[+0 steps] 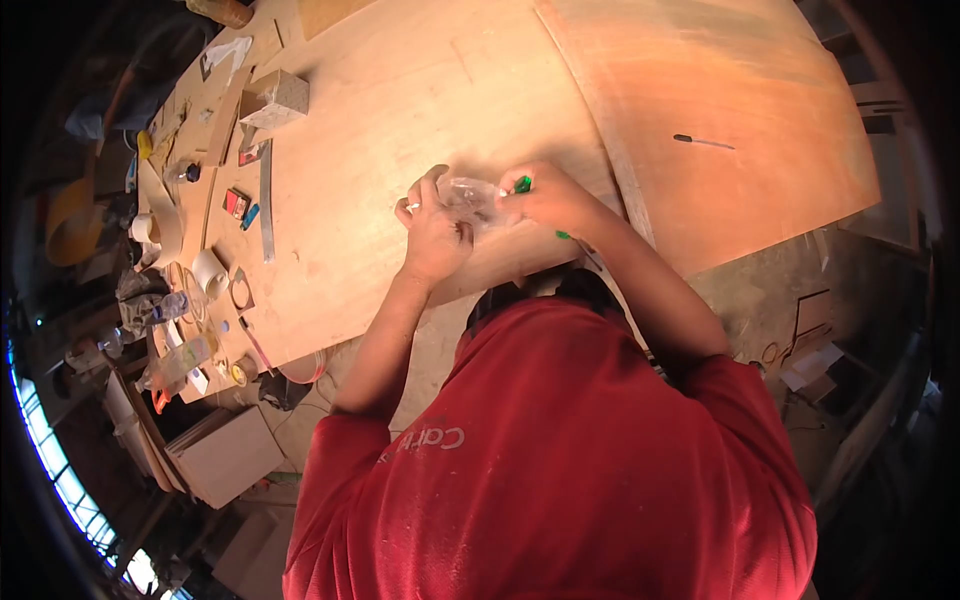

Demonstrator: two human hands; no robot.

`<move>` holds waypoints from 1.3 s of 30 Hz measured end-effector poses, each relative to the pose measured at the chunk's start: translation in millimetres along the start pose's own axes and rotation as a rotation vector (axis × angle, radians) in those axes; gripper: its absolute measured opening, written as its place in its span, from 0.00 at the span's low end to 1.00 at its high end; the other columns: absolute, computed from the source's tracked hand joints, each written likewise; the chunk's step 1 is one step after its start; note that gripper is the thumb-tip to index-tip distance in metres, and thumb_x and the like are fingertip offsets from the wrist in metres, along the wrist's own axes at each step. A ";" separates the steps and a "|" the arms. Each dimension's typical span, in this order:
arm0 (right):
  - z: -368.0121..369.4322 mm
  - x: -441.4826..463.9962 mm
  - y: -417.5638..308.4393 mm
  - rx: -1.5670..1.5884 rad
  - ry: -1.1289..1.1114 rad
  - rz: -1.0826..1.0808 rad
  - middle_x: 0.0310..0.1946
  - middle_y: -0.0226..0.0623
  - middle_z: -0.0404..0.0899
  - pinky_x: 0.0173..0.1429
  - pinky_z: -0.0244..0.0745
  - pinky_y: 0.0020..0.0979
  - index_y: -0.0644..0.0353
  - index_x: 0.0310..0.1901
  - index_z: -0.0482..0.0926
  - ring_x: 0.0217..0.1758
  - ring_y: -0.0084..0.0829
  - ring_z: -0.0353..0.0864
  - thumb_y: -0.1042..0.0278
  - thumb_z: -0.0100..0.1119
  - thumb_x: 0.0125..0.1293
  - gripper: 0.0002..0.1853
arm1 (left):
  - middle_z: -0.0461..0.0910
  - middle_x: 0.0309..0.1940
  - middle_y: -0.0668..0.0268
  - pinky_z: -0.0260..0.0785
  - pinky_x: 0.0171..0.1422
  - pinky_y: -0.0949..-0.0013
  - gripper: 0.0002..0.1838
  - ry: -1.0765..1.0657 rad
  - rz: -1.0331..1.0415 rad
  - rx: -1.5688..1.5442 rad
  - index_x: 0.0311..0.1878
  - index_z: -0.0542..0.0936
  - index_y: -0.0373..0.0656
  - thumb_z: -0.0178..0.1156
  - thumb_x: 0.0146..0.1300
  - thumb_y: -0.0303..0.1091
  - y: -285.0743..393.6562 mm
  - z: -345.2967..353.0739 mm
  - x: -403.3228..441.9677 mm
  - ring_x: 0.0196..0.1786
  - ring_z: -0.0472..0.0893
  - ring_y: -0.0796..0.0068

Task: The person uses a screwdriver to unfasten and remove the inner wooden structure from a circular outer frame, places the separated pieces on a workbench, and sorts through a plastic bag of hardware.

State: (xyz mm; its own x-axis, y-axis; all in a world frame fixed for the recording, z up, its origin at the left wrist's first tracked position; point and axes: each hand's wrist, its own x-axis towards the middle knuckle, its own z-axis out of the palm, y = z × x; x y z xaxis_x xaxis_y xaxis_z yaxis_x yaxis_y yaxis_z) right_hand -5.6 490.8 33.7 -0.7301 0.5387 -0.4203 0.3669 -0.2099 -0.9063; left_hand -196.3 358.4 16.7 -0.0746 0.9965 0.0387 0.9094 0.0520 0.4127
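A clear, crinkled plastic piece [472, 197], perhaps a cut bottle, is between my two hands over the near edge of the wooden table. My left hand [438, 238] is closed on its left side, and a small white bit shows at the fingertips. From the right, my right hand [552, 203] closes around a tool with a green handle [523, 184]; green shows on both sides of the fist. The tool's tip meets the plastic or lies very near it. Its exact kind is hidden by the fingers.
A dark-handled thin tool [683, 138] lies on the right board. On the left are a small open box [278, 100], a metal strip [266, 200], a red box [236, 204], a tape roll [209, 272] and plastic bottles [190, 358]. Stacked panels [225, 455] stand below the left edge.
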 end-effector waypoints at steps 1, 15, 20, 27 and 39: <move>-1.2 -2.0 0.2 -0.005 0.008 -0.001 0.29 0.33 0.84 0.32 0.70 0.26 0.62 0.40 0.86 0.30 0.22 0.82 0.63 0.72 0.64 0.11 | 0.63 0.73 0.51 0.51 0.69 0.24 0.20 0.005 0.008 -0.004 0.48 0.91 0.56 0.64 0.51 0.28 -2.2 4.3 3.3 0.76 0.59 0.46; -44.5 -82.3 -14.6 -0.163 0.403 -0.165 0.26 0.30 0.82 0.36 0.72 0.26 0.64 0.39 0.86 0.30 0.21 0.78 0.65 0.72 0.64 0.10 | 0.66 0.72 0.51 0.46 0.79 0.33 0.10 -0.231 0.340 -0.089 0.44 0.89 0.46 0.67 0.59 0.27 36.7 -51.1 20.9 0.79 0.60 0.48; -66.6 -144.9 -53.8 0.180 0.445 -0.003 0.26 0.27 0.81 0.31 0.70 0.23 0.62 0.39 0.85 0.26 0.18 0.76 0.67 0.71 0.66 0.08 | 0.75 0.66 0.54 0.53 0.77 0.45 0.04 -0.142 0.465 -0.480 0.38 0.83 0.42 0.67 0.60 0.23 78.3 -79.7 17.7 0.71 0.68 0.50; -87.2 -204.7 -49.2 -0.069 0.513 -0.259 0.31 0.29 0.83 0.30 0.72 0.25 0.63 0.47 0.85 0.26 0.19 0.78 0.65 0.75 0.63 0.15 | 0.77 0.60 0.55 0.66 0.69 0.59 0.09 -0.193 0.337 -1.147 0.40 0.77 0.42 0.65 0.64 0.17 165.7 -63.2 48.3 0.62 0.75 0.60; -228.4 -352.0 68.5 0.206 0.403 -0.110 0.30 0.28 0.84 0.32 0.72 0.22 0.67 0.46 0.87 0.29 0.15 0.80 0.68 0.76 0.62 0.14 | 0.81 0.56 0.54 0.68 0.68 0.63 0.24 -0.084 0.259 -0.707 0.64 0.81 0.35 0.68 0.66 0.31 345.5 86.3 161.4 0.60 0.81 0.62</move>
State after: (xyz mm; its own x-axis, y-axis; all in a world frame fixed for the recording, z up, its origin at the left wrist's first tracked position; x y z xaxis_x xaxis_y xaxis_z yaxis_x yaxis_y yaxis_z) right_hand 408.2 473.2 129.7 -0.4607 0.8325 -0.3077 0.1478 -0.2700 -0.9515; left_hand 141.2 542.8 87.0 0.1626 0.9742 0.1563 0.4123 -0.2109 0.8863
